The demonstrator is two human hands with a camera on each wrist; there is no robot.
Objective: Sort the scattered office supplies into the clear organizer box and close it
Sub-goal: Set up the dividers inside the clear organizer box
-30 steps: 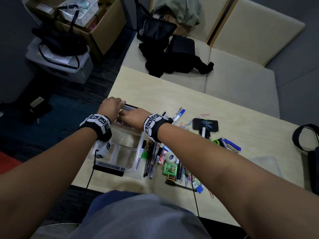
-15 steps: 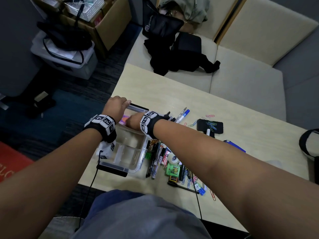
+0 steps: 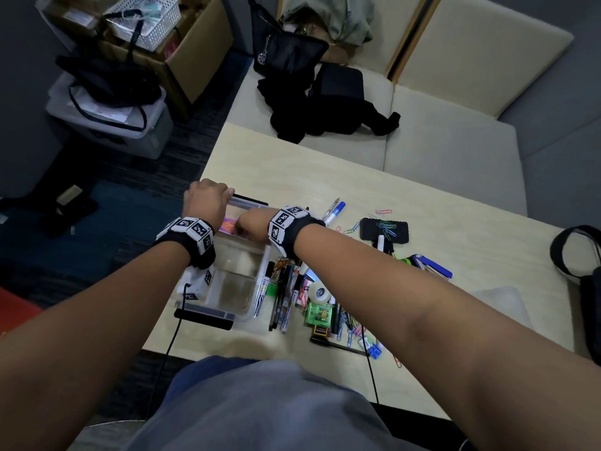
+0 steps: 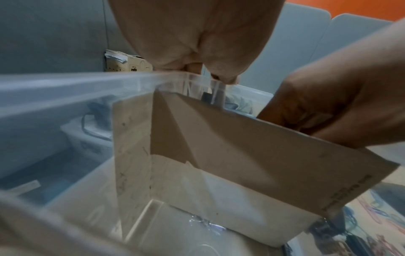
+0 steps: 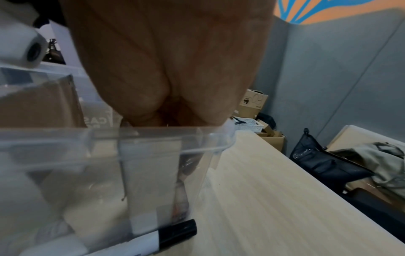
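The clear organizer box (image 3: 227, 281) sits at the surface's (image 3: 292, 170) near-left edge. The left hand (image 3: 205, 198) grips its far rim; the right hand (image 4: 342, 110) pinches a cardboard divider (image 4: 252, 155) lowered crosswise inside.

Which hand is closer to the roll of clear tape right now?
Right. The right hand reaches into the far end of the clear organizer box, on the side facing the tape roll; the left hand grips the box's far-left rim, farther from the tape.
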